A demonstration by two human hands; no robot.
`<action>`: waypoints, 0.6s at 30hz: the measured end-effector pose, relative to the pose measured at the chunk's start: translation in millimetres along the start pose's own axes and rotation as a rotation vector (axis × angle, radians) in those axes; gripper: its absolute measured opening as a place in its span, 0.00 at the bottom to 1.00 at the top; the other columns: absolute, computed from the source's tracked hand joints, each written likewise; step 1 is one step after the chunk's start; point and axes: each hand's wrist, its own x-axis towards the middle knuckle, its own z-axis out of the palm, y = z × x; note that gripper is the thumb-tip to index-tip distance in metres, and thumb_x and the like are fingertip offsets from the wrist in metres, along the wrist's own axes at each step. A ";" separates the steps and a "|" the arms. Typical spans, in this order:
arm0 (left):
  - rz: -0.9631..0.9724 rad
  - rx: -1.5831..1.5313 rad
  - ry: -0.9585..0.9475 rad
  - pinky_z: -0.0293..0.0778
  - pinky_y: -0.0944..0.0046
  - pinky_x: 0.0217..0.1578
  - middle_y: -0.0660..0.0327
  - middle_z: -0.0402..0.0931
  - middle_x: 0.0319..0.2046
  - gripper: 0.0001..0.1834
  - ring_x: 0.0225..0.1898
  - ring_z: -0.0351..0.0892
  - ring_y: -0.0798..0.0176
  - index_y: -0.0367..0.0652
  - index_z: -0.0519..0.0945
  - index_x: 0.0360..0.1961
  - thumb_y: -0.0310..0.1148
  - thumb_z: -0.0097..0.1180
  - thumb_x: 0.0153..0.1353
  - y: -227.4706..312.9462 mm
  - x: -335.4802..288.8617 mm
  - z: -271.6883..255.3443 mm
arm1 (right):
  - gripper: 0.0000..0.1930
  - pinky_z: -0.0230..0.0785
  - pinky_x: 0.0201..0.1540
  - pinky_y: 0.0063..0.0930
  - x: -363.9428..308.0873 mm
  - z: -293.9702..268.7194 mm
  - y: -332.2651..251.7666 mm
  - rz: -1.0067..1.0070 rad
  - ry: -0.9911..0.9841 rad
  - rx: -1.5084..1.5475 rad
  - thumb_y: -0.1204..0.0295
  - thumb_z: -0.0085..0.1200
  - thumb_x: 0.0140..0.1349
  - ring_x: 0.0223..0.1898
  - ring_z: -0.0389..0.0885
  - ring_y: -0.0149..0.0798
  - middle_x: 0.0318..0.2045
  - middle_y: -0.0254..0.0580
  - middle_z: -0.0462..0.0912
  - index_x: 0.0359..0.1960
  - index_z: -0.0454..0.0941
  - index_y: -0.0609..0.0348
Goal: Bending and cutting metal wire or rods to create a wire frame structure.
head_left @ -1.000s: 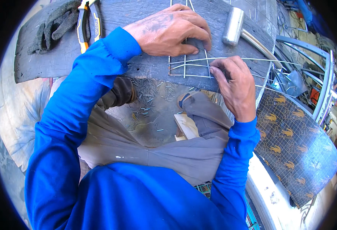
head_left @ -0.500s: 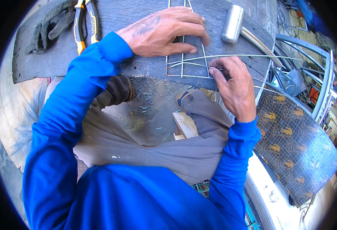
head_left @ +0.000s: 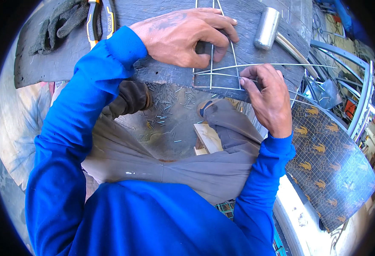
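A frame of thin metal wire (head_left: 211, 79) lies at the near edge of the dark wooden board, its rods crossing one another. My left hand (head_left: 183, 36) rests across the frame from the left, its fingers bent round the upright rods and its thumb tucked in. At the frame's right side, my right hand (head_left: 266, 91) pinches the wire between thumb and fingers; the exact spot held is partly hidden. A long, slightly bowed wire (head_left: 298, 65) runs across the frame and out to the right above my right hand.
A hammer with a metal cylinder head (head_left: 267, 29) lies at the right of the board (head_left: 42, 70). Pliers (head_left: 109, 21) and a dark knitted glove (head_left: 53, 32) are at its left. Short metal pieces (head_left: 164, 104) litter the floor below. A patterned sheet (head_left: 328, 162) and metal frames (head_left: 360, 85) stand right.
The view has shifted slightly, so the board's contents appear farther right. My left thumb and fingers have curled in more over the frame. My right hand keeps its pinch at the frame's side.
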 end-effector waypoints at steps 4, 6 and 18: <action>0.081 0.103 0.109 0.65 0.44 0.71 0.52 0.79 0.60 0.12 0.67 0.72 0.47 0.42 0.84 0.39 0.28 0.61 0.51 -4.4 -3.5 11.8 | 0.07 0.69 0.46 0.36 -0.2 -3.1 0.1 -0.034 -0.033 -0.034 0.76 0.65 0.63 0.37 0.76 0.43 0.36 0.41 0.82 0.41 0.84 0.61; 0.129 0.129 0.149 0.64 0.43 0.71 0.53 0.80 0.57 0.12 0.64 0.74 0.48 0.42 0.84 0.39 0.27 0.61 0.50 -3.6 -2.4 11.2 | 0.07 0.69 0.46 0.36 -1.5 -2.9 2.7 -0.037 -0.036 -0.023 0.76 0.65 0.63 0.36 0.76 0.43 0.35 0.42 0.82 0.41 0.83 0.61; 0.018 -0.164 -0.029 0.49 0.37 0.79 0.46 0.71 0.66 0.11 0.77 0.60 0.37 0.42 0.82 0.39 0.32 0.63 0.54 -0.1 5.1 0.3 | 0.06 0.69 0.48 0.41 0.8 -6.7 10.2 0.007 -0.072 0.039 0.77 0.64 0.61 0.39 0.80 0.51 0.35 0.46 0.82 0.38 0.82 0.61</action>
